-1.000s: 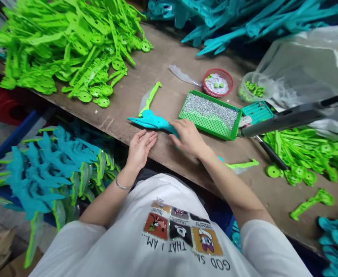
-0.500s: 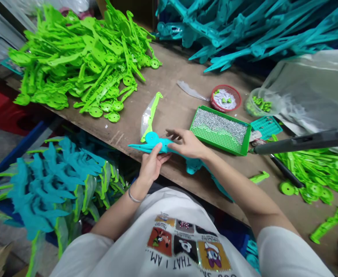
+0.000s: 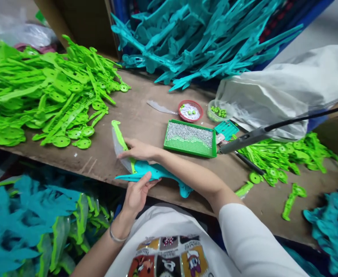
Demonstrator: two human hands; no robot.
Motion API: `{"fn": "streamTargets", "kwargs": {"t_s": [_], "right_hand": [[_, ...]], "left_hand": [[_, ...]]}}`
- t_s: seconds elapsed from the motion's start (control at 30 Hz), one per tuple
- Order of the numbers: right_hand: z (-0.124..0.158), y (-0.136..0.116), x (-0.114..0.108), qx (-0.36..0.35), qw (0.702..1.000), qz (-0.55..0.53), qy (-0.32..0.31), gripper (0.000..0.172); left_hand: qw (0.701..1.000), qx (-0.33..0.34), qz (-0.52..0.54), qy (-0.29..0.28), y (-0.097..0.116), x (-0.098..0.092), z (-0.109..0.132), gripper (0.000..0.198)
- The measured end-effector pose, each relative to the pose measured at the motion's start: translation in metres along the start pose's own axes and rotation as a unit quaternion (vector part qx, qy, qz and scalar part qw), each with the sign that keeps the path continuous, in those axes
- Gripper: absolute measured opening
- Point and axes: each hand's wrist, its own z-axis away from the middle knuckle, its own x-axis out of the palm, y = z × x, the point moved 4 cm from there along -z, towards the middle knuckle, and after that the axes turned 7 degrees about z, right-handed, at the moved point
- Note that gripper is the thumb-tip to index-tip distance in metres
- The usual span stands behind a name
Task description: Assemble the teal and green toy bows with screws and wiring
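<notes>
My left hand [image 3: 137,194] grips the underside of a long turquoise plastic part [image 3: 148,167] near its pointed end, thumb on top. The part lies along the front of the table, its far end partly under my right forearm. My right hand [image 3: 140,149] reaches across above it, with thumb and fingers closed around a lime-green plastic arm [image 3: 120,134]. A clear curved sheet [image 3: 117,145] runs along the arm's left side. The arm's lower end meets the round end of the turquoise part; whether they are joined I cannot tell.
A green tray [image 3: 190,150] of small metal pieces, a red basket [image 3: 200,109] and a clear tub [image 3: 212,115] stand behind. A grey powered screwdriver [image 3: 243,140] hangs at right. Lime parts [image 3: 56,88] are heaped left, turquoise parts [image 3: 186,42] behind, finished-looking pieces [image 3: 21,215] lower left.
My right hand has left the turquoise part and taken hold of the lime-green arm with its clear sheet. My left hand still holds the turquoise part. The view has shifted right.
</notes>
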Motion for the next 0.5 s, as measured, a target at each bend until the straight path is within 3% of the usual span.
{"fn": "streamTargets", "kwargs": {"t_s": [0.13, 0.2, 0.27, 0.3, 0.37, 0.4, 0.47, 0.5], "right_hand": [[0.003, -0.007, -0.001, -0.017, 0.992, 0.105, -0.064, 0.034], [0.010, -0.005, -0.014, -0.034, 0.988, 0.133, -0.068, 0.034], [0.020, 0.003, -0.046, -0.034, 0.983, 0.178, 0.001, 0.029], [0.027, 0.010, -0.070, -0.016, 0.974, 0.217, 0.069, 0.028], [0.044, 0.027, -0.128, 0.069, 0.911, 0.325, 0.243, 0.034], [0.053, 0.037, -0.155, 0.134, 0.870, 0.374, 0.291, 0.035], [0.068, 0.055, -0.197, 0.238, 0.805, 0.437, 0.324, 0.036], [0.072, 0.062, -0.212, 0.263, 0.788, 0.449, 0.330, 0.037]], "left_hand": [[1.000, -0.020, -0.010, 0.000, -0.006, 0.006, -0.002, 0.042], [1.000, -0.006, -0.002, 0.016, -0.006, 0.005, -0.005, 0.043], [0.999, 0.007, 0.005, 0.035, -0.004, 0.002, -0.007, 0.043], [0.999, 0.008, 0.007, 0.043, -0.003, -0.001, -0.008, 0.043], [0.998, 0.001, 0.010, 0.058, 0.000, -0.006, -0.010, 0.041], [0.998, -0.009, 0.011, 0.063, 0.001, -0.008, -0.011, 0.040], [0.997, -0.035, 0.012, 0.074, 0.003, -0.010, -0.011, 0.033], [0.996, -0.051, 0.011, 0.078, 0.004, -0.011, -0.011, 0.029]]}}
